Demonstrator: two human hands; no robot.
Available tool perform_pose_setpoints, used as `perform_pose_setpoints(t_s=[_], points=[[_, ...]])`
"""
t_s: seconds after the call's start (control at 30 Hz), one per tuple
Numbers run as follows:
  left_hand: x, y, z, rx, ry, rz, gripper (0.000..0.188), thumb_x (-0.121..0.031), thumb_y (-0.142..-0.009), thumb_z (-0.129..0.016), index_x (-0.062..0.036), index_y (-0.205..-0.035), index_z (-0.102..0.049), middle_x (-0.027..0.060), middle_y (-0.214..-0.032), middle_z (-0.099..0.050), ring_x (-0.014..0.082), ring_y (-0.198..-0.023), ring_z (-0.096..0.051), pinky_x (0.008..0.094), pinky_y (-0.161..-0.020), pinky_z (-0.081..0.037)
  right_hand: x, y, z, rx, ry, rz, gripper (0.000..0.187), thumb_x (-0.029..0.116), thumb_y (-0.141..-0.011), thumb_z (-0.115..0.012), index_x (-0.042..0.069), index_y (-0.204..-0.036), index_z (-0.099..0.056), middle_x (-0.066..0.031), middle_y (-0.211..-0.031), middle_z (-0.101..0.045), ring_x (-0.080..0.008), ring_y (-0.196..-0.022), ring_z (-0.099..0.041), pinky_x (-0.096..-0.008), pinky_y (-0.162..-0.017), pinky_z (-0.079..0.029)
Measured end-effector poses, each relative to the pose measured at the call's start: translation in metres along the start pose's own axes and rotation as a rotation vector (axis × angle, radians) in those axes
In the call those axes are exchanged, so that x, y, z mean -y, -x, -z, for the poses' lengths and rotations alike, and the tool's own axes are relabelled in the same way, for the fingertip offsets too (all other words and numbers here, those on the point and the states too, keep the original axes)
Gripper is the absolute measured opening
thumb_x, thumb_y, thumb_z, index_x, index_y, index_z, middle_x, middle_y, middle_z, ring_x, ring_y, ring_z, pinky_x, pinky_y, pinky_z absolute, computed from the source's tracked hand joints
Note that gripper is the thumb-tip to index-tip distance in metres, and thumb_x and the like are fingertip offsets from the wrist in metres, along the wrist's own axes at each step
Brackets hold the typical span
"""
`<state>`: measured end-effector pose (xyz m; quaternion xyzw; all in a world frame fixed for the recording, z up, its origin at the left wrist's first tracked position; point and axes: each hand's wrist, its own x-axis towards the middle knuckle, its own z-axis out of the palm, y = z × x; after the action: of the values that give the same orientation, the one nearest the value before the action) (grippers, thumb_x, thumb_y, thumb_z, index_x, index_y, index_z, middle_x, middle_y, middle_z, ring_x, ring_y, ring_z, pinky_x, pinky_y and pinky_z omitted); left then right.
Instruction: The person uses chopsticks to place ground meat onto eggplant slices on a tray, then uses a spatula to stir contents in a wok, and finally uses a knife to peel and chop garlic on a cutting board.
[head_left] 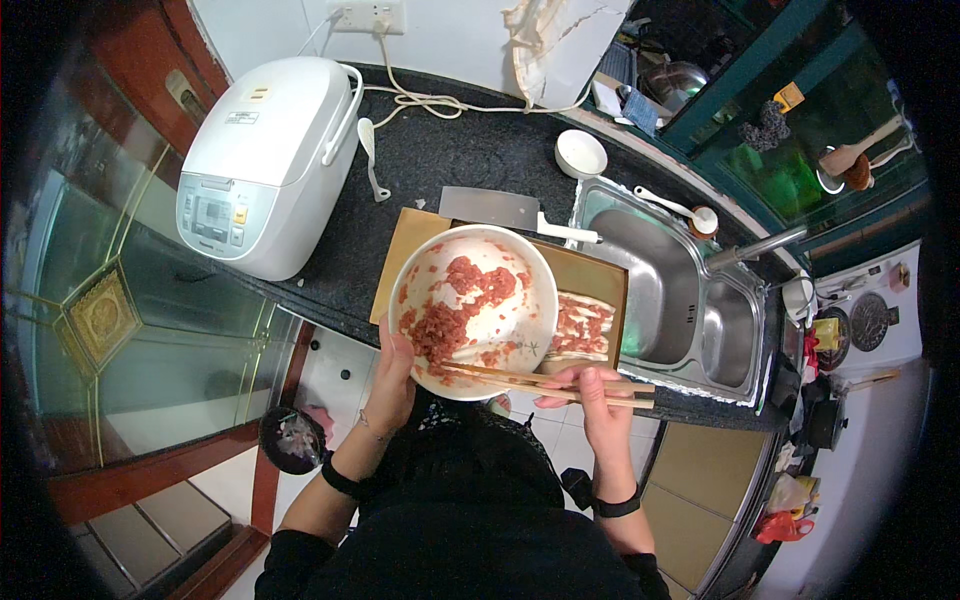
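Observation:
My left hand grips the lower left rim of a large white bowl, its thumb on the edge and the other fingers hidden underneath. In my right hand is a pair of wooden chopsticks, their tips inside the bowl at the meat. Minced red meat is heaped at the bowl's lower left, with bits smeared over the inside. Under and behind the bowl lies a brown board. To its right on the board sit pale strips topped with minced meat. A cleaver with a white handle rests along the far edge.
A white rice cooker stands at the left, with a white rice paddle beside it. At the right is a steel double sink with a tap. A small white bowl sits behind the sink. A bin stands on the floor.

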<state>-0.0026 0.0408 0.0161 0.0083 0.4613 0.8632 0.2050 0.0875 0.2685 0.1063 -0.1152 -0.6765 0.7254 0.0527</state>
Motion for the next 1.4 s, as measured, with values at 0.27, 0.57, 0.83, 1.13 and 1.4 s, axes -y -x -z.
perform_pose_setpoints(t_s=[0.27,0.57,0.83,1.13,1.4], points=[[-0.006,-0.002,-0.013,-0.068,-0.02,0.016,0.052,-0.04,-0.1,-0.038,-0.0092,-0.139,-0.021,0.0104,-0.136,-0.038,0.0194,-0.127,-0.038,0.036,-0.105,-0.035,-0.02,-0.009,0.003,-0.053,-0.108,-0.165,0.057,0.044,-0.101,-0.032,-0.007,-0.097,-0.058,-0.0194,-0.083,-0.066,-0.0292,-0.068,-0.069,-0.0355,-0.061,-0.06],[-0.001,-0.005,-0.006,-0.097,-0.018,0.072,0.055,-0.044,-0.1,-0.038,-0.0091,-0.139,-0.022,0.0111,-0.137,-0.038,0.0197,-0.126,-0.041,0.0364,-0.103,-0.038,-0.052,-0.02,0.018,-0.2,-0.467,-0.374,0.052,0.045,-0.099,-0.038,-0.003,-0.102,-0.057,-0.0169,-0.088,-0.066,-0.0233,-0.068,-0.07,-0.0305,-0.061,-0.06],[0.003,-0.004,0.003,-0.075,-0.083,0.096,0.066,-0.054,-0.098,-0.027,-0.0095,-0.145,-0.02,0.0113,-0.144,-0.035,0.025,-0.131,-0.039,0.0414,-0.107,-0.037,-0.037,-0.016,0.04,-0.341,-0.439,-0.287,0.043,0.038,-0.099,-0.042,-0.002,-0.096,-0.058,-0.0167,-0.081,-0.067,-0.0215,-0.061,-0.067,-0.031,-0.057,-0.059],[0.001,-0.003,-0.003,-0.071,-0.079,0.03,0.058,-0.045,-0.099,-0.037,-0.0072,-0.14,-0.022,0.0117,-0.137,-0.038,0.0194,-0.127,-0.039,0.0347,-0.106,-0.032,0.0,0.003,-0.006,0.113,0.1,0.018,0.037,0.025,-0.099,-0.047,-0.009,-0.099,-0.062,-0.0176,-0.087,-0.068,-0.0251,-0.076,-0.069,-0.0321,-0.07,-0.057],[-0.004,-0.002,-0.012,-0.095,-0.108,-0.017,0.056,-0.044,-0.1,-0.038,-0.005,-0.138,-0.024,0.0112,-0.134,-0.04,0.0184,-0.125,-0.04,0.0342,-0.105,-0.033,-0.006,0.005,-0.02,0.056,-0.025,-0.032,0.041,0.028,-0.1,-0.046,-0.01,-0.1,-0.061,-0.0196,-0.09,-0.067,-0.0259,-0.078,-0.07,-0.0322,-0.071,-0.058]])
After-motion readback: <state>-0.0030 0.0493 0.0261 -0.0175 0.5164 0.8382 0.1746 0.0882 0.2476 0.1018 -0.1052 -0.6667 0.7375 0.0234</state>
